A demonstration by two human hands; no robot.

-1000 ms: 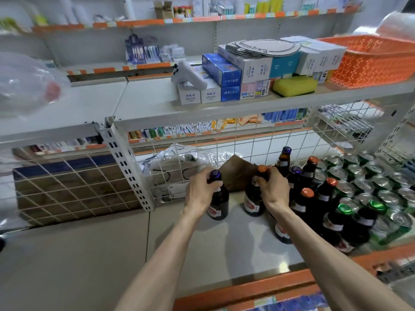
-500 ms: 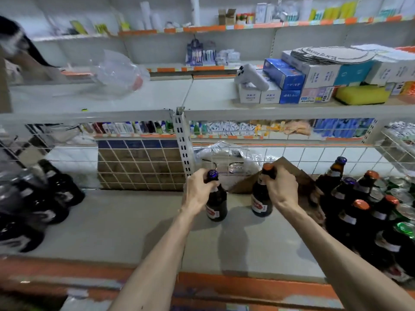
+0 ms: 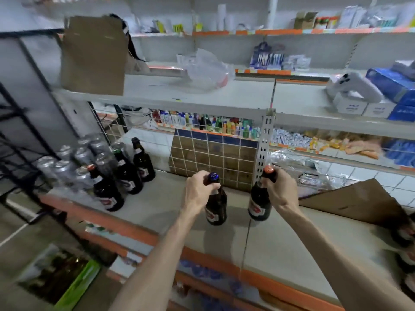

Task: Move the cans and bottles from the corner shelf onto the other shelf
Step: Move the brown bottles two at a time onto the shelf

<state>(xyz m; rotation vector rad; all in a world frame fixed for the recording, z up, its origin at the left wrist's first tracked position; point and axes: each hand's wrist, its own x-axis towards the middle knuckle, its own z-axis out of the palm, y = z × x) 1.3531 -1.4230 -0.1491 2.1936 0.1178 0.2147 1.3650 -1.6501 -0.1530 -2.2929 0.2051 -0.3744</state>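
Brown glass fills both my hands. The left hand [image 3: 198, 189] has its fingers curled round the neck of a blue-capped bottle [image 3: 216, 206]. The right hand [image 3: 280, 190] grips the neck of an orange-capped bottle [image 3: 258, 205] the same way, fingers wrapped just under the cap. Both bottles are upright, side by side but apart, over the grey shelf [image 3: 166, 198] near the middle of my view. I cannot tell whether their bases touch it. The white perforated post [image 3: 262, 149] rises just behind the orange-capped bottle, at 12 o'clock from it.

At 9 o'clock, well apart from my hands, a cluster of dark bottles [image 3: 125, 176] stands on the same shelf. Silver cans [image 3: 65, 167] are packed behind them toward the black rack [image 3: 22, 122]. At 3 o'clock a brown cardboard sheet [image 3: 357, 200] rests on the shelf, and more dark bottles [image 3: 404, 234] show blurred at the 4 o'clock edge.
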